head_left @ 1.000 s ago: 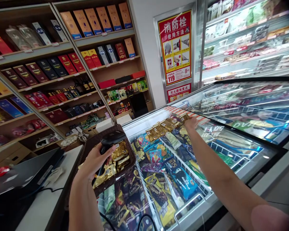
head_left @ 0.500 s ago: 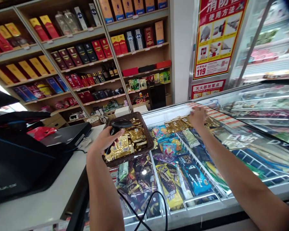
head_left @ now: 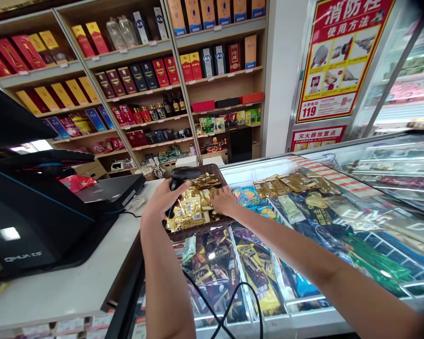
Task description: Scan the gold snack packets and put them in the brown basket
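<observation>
My left hand (head_left: 165,198) is wrapped round the handle of a black barcode scanner (head_left: 185,174), holding it over the left side of a brown woven basket (head_left: 194,230). Gold foil packets (head_left: 192,205) fill the basket. Inside its right side, my right hand (head_left: 224,201) has its fingers bent onto a gold packet (head_left: 207,199); the fingertips are partly hidden. Beyond the basket, a row of gold packets (head_left: 273,186) lies on the freezer's contents near the back wall.
A glass-topped freezer (head_left: 268,165) holds colourful ice-cream packs and wire dividers. A looped black cable (head_left: 229,310) hangs in front. On the left, a counter (head_left: 74,287) carries a black checkout machine (head_left: 35,212). Behind stand shelves (head_left: 141,96) of boxed goods.
My right hand has come back left from the row of gold packets at the freezer's back into the basket. My left hand still holds the scanner. The view has shifted left.
</observation>
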`<action>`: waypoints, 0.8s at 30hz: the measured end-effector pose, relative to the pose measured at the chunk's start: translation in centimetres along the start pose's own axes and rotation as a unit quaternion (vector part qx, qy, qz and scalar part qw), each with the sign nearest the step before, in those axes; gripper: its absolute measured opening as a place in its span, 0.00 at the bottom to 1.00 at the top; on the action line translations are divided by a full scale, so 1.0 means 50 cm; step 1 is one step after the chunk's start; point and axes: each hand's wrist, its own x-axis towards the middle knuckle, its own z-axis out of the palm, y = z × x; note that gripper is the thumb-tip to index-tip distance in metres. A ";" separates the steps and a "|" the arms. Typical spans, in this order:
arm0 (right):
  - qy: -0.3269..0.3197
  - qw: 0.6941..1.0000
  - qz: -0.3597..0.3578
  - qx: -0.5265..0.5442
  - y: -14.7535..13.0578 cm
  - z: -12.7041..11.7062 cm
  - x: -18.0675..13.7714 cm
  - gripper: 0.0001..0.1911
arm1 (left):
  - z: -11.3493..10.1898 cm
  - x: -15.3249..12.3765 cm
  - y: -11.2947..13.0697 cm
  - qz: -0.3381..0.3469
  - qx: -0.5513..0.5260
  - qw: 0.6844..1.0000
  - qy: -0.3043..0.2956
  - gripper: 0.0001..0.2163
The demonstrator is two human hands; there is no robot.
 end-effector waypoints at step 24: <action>0.109 0.825 0.169 0.528 0.204 -0.187 -0.166 0.13 | 0.098 0.012 0.059 0.074 -0.052 0.992 -0.089 0.24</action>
